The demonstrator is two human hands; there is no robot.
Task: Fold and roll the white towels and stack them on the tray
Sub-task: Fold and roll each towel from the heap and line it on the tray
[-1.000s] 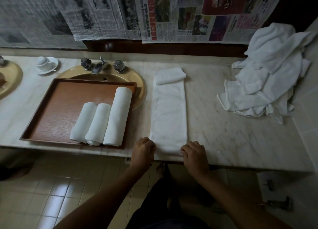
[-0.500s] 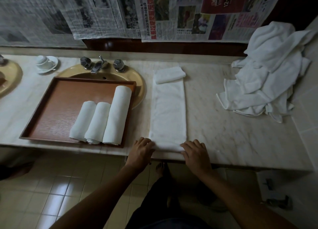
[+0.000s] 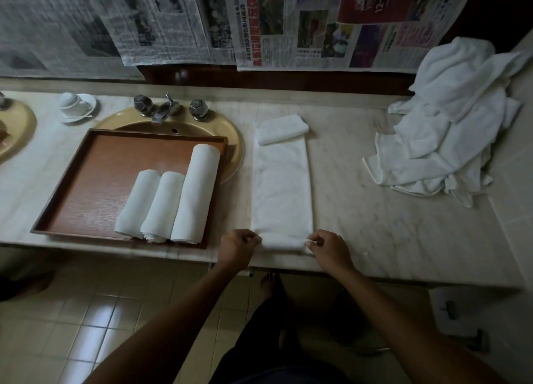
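Towel (image 3: 282, 187) roll end between hands (image 3: 284, 245)

my head view is dim and murky overall. soft light glints off the floor tiles (image 3: 95, 323) at lower left, a pale patch of glare. the white towel pile (image 3: 450, 129) reads brightest. my forearms and the space under the marble counter (image 3: 389, 210) sink into deep shadow. wide-angle bending curves the counter edge, and the newspapers (image 3: 178, 20) up top look softly blurred.
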